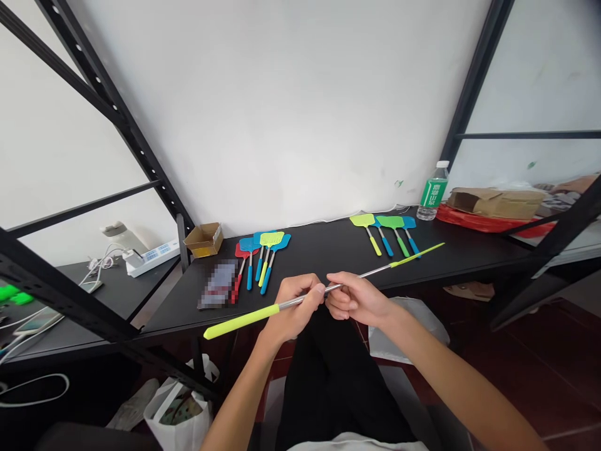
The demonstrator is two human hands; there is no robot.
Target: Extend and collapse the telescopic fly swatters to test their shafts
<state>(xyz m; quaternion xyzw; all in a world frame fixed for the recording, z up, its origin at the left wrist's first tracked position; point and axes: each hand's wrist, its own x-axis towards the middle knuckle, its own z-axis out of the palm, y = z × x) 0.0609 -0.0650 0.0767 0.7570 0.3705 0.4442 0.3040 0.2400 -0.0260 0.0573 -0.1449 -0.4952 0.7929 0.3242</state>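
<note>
Both my hands grip the metal shaft of a yellow-green fly swatter (244, 321), held slantwise in front of the table's edge. My left hand (298, 304) is closed round the shaft near the handle. Close beside it, my right hand (354, 297) pinches the shaft further along, fingers curled. The swatter's head points to the right and shows edge-on as a thin strip. Behind my left hand lies a group of fly swatters (272, 239) in blue, red and yellow. Another group, with a green fly swatter (390, 222) among yellow and blue ones, lies at the back right.
The black table (319, 250) stands against a white wall. On it are a small open cardboard box (203, 241), a blurred-out flat item (219, 285) and a water bottle (433, 191). Black shelf posts rise on both sides. A power strip (153, 258) lies at left; a white bag (181, 413) stands below.
</note>
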